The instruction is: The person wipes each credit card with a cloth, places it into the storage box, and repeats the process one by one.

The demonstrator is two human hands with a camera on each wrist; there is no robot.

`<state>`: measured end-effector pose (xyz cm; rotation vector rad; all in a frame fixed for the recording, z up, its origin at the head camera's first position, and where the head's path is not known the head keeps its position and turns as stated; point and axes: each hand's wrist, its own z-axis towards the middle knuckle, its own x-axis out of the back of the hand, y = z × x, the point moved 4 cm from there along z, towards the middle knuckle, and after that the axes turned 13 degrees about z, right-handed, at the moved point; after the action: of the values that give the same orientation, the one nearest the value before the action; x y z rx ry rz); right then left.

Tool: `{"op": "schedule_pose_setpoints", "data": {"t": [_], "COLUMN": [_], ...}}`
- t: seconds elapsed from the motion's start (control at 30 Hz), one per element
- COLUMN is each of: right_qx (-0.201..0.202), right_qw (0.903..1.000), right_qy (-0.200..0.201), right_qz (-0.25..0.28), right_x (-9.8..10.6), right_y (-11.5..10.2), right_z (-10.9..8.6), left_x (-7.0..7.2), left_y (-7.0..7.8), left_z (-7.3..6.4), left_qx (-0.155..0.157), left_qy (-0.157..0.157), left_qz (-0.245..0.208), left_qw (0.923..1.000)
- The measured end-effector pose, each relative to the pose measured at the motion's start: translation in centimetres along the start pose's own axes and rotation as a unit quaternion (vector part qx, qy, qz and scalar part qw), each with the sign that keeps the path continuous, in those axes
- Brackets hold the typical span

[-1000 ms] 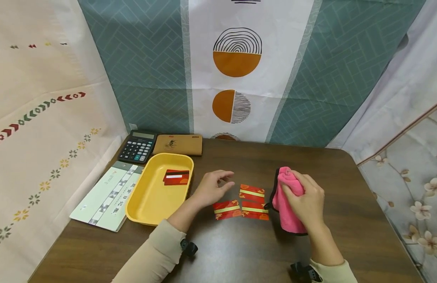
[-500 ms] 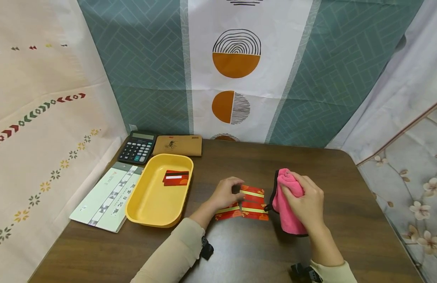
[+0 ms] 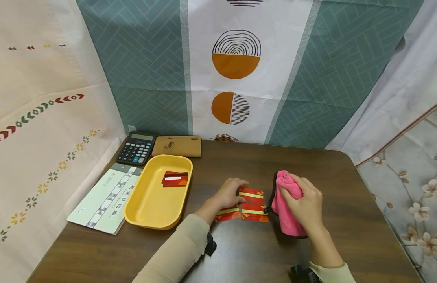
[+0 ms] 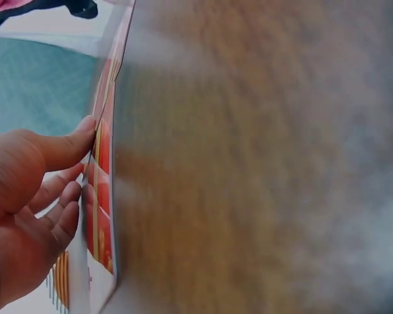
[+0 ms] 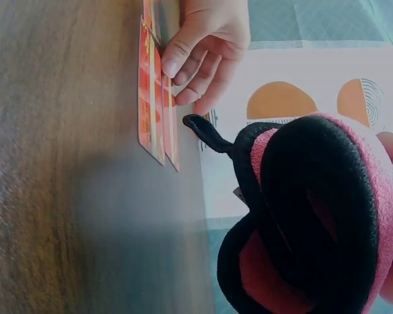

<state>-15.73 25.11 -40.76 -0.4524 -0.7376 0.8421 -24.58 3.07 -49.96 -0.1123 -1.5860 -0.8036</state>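
On the table lie three red cards with yellow bands: an upper one (image 3: 253, 193), a lower right one (image 3: 255, 212) and a left one (image 3: 228, 214), partly covered by my left hand. My left hand (image 3: 229, 193) holds the upper card by its left end, thumb at the near edge and index finger at the far edge; the card still looks flat on the table. My right hand (image 3: 307, 202) grips a folded pink towel (image 3: 287, 206) with black edging and a black hanging loop, just right of the cards. From the right wrist, the towel's folds (image 5: 321, 196) show close up.
Left of the cards stands a yellow tray (image 3: 147, 212) with red magnetic-stripe cards (image 3: 176, 179) inside. A pale green booklet (image 3: 101, 200), a black calculator (image 3: 136, 149) and a tan wallet-like case (image 3: 177, 146) surround it. Patterned cloth (image 3: 151, 78) hangs behind the table.
My left hand has moved right from beside the tray to the upper card, and its fingers have come onto that card. My right hand keeps the towel in nearly the same spot.
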Motion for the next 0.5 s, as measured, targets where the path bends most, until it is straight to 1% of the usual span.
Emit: {"op": "schedule_pose_setpoints", "data": {"t": [0.1,0.17,0.23,0.3,0.37,0.4,0.43,0.5], "right_qx": [-0.006,-0.005,-0.002,-0.001,-0.001,-0.001,-0.002,-0.002], "right_qw": [1.0000,1.0000,1.0000,1.0000,1.0000,1.0000,1.0000,1.0000], "right_qy": [-0.003,-0.002,0.000,0.003,0.004,0.002,0.000,-0.005], "right_qz": [0.000,0.000,0.001,0.003,0.005,0.006,0.005,0.004], "right_x": [-0.09,-0.09,-0.04,0.04,0.08,0.08,0.06,-0.01], "right_y": [0.08,0.07,0.03,-0.06,-0.09,-0.09,-0.08,0.02], "right_z": [-0.09,-0.14,-0.18,-0.16,-0.14,-0.12,-0.10,-0.11], "left_x": [0.14,0.16,0.15,0.10,0.11,0.22,0.31,0.48], "left_y": [0.16,0.08,-0.03,-0.16,-0.24,-0.25,-0.32,-0.55], "left_z": [-0.04,-0.13,-0.25,-0.35,-0.39,-0.38,-0.36,-0.42], "left_qx": [0.010,0.019,0.024,0.020,0.018,0.017,0.019,0.034], "left_qy": [-0.013,-0.017,-0.021,-0.018,-0.010,0.000,0.013,0.046], "left_qz": [0.013,0.008,-0.013,-0.039,-0.067,-0.079,-0.091,-0.113], "left_qw": [0.9998,0.9996,0.9994,0.9988,0.9975,0.9967,0.9955,0.9919]}}
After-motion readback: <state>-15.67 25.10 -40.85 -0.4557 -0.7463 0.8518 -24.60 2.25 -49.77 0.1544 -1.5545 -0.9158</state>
